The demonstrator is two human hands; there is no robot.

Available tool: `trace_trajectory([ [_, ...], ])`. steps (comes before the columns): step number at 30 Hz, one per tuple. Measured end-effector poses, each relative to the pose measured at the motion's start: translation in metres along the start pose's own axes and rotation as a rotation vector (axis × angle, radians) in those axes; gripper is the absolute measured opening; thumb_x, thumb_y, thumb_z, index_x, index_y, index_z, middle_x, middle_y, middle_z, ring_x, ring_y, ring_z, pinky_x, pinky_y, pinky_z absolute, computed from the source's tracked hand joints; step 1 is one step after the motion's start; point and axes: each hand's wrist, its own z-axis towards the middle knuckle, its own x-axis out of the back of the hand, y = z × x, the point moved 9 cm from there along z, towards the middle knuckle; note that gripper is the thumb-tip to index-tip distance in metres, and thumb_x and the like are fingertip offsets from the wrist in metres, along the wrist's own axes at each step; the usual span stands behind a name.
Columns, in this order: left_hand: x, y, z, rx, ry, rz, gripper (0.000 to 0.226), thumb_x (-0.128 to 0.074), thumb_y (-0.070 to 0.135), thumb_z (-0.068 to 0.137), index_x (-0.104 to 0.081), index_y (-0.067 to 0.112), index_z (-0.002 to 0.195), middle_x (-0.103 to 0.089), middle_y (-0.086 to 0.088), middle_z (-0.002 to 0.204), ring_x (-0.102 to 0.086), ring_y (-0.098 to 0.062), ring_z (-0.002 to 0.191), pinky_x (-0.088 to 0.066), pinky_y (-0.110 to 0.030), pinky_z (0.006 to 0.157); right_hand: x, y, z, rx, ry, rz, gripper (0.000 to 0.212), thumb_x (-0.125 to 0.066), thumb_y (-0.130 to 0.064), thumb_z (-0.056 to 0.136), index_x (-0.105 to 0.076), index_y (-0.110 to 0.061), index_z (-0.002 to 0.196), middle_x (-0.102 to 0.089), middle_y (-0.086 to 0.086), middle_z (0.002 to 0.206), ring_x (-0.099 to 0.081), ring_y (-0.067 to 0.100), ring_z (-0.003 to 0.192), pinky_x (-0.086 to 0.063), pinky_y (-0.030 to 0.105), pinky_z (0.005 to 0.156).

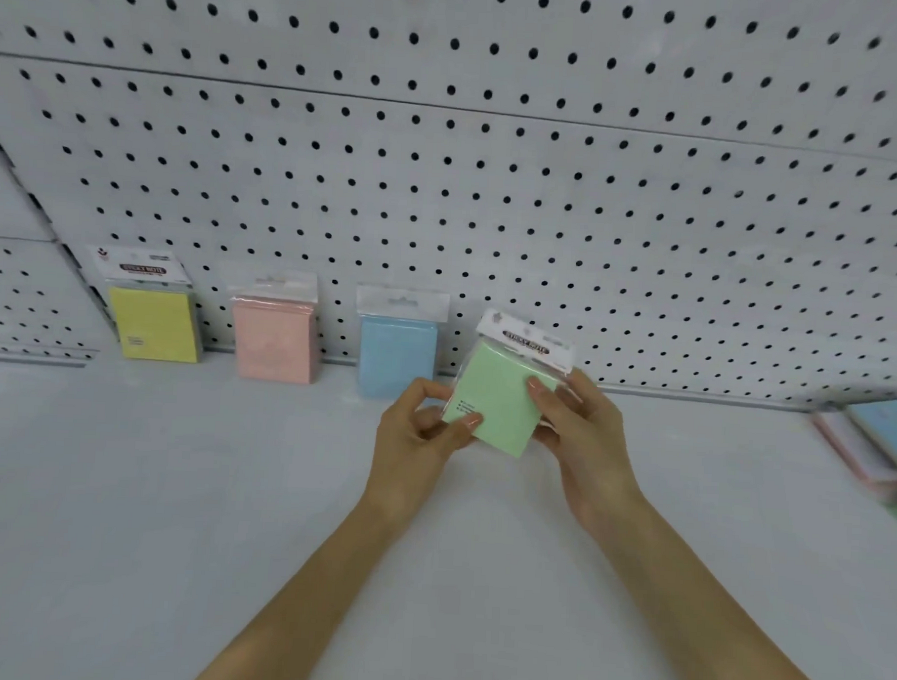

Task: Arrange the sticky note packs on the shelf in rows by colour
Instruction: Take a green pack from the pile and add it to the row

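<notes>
A green sticky note pack point(503, 393) with a white header card is held tilted just above the white shelf point(173, 482). My left hand point(422, 431) pinches its lower left corner and my right hand point(581, 428) grips its right side. Against the pegboard at the back stand a yellow pack point(154, 322), a pink pack point(275, 340) and a blue pack point(397, 355), upright in a row. The green pack is to the right of the blue one.
A white pegboard wall point(494, 187) backs the shelf. At the far right edge lies a loose pile of more packs point(873, 451), pink, blue and green, blurred. A white side panel point(16, 295) closes the shelf at the left.
</notes>
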Motion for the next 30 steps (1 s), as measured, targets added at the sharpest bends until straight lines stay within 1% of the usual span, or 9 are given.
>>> trace_trajectory([
  [4,0.022,0.006,0.003,-0.138,0.118,0.214,0.01,-0.066,0.027,0.083,-0.063,0.03,0.092,-0.073,0.004,0.088,-0.068,-0.016,0.081,-0.054,-0.032,0.078,0.003,-0.016,0.014,0.18,-0.065,-0.205,0.026,-0.06,-0.002,0.088,-0.061,-0.02,0.107,-0.071,0.0,0.103,-0.064,0.017,0.083,-0.054,0.036,0.072],
  [6,0.038,0.015,0.006,-0.201,0.212,0.32,0.012,-0.062,0.024,0.089,-0.062,0.033,0.098,-0.07,0.008,0.091,-0.067,-0.012,0.082,-0.051,-0.023,0.075,0.005,-0.019,0.023,0.249,-0.073,-0.362,0.025,-0.061,-0.002,0.088,-0.06,-0.023,0.1,-0.069,-0.006,0.101,-0.058,0.011,0.074,-0.049,0.031,0.068],
  [8,0.05,0.021,0.009,-0.23,0.252,0.44,0.014,-0.059,0.022,0.093,-0.062,0.034,0.099,-0.068,0.012,0.093,-0.064,-0.003,0.08,-0.047,-0.015,0.07,0.007,-0.017,0.034,0.255,-0.067,-0.415,0.028,-0.061,-0.001,0.088,-0.058,-0.026,0.1,-0.067,-0.009,0.103,-0.062,0.011,0.08,-0.05,0.029,0.07],
  [10,0.055,0.022,0.012,-0.242,0.25,0.558,0.013,-0.056,0.024,0.094,-0.063,0.031,0.102,-0.066,0.016,0.095,-0.062,0.0,0.081,-0.047,-0.016,0.072,0.011,-0.015,0.043,0.241,-0.056,-0.404,0.034,-0.064,0.001,0.085,-0.055,-0.028,0.101,-0.067,-0.007,0.106,-0.065,0.015,0.088,-0.052,0.031,0.074],
  [12,0.059,0.018,0.016,-0.237,0.239,0.638,0.016,-0.055,0.022,0.094,-0.063,0.027,0.106,-0.065,0.014,0.099,-0.061,-0.001,0.084,-0.048,-0.022,0.077,0.01,-0.015,0.048,0.239,-0.075,-0.411,0.046,-0.068,0.006,0.079,-0.051,-0.031,0.1,-0.066,-0.005,0.104,-0.065,0.011,0.087,-0.053,0.023,0.071],
  [15,0.064,0.011,0.02,-0.203,0.236,0.607,0.017,-0.056,0.019,0.093,-0.062,0.029,0.106,-0.064,0.008,0.104,-0.062,-0.008,0.086,-0.048,-0.024,0.078,0.008,-0.012,0.051,0.247,-0.099,-0.447,0.058,-0.071,0.012,0.072,-0.048,-0.033,0.099,-0.066,-0.007,0.101,-0.063,0.006,0.082,-0.052,0.019,0.069],
  [20,0.065,0.008,0.023,-0.169,0.231,0.469,0.023,-0.057,0.013,0.093,-0.061,0.032,0.105,-0.062,0.012,0.099,-0.059,0.005,0.082,-0.041,-0.004,0.071,0.016,-0.007,0.055,0.281,-0.002,-0.439,0.048,-0.079,0.0,0.07,-0.053,-0.031,0.095,-0.068,-0.007,0.094,-0.065,0.013,0.083,-0.053,0.023,0.074],
  [24,0.067,0.007,0.022,-0.169,0.229,0.427,0.024,-0.056,0.013,0.093,-0.062,0.031,0.108,-0.062,0.011,0.098,-0.058,0.005,0.082,-0.039,-0.002,0.07,0.012,-0.012,0.057,0.351,0.066,-0.539,0.046,-0.08,-0.008,0.071,-0.05,-0.035,0.094,-0.066,-0.012,0.088,-0.062,0.001,0.075,-0.05,0.016,0.073],
  [30,0.07,0.009,0.023,-0.188,0.205,0.441,0.027,-0.057,0.01,0.092,-0.061,0.032,0.108,-0.062,0.0,0.1,-0.059,-0.003,0.087,-0.039,-0.002,0.072,0.018,-0.009,0.063,0.35,0.163,-0.611,0.037,-0.082,-0.021,0.07,-0.054,-0.02,0.094,-0.062,-0.012,0.08,-0.057,-0.004,0.068,-0.044,0.007,0.063],
])
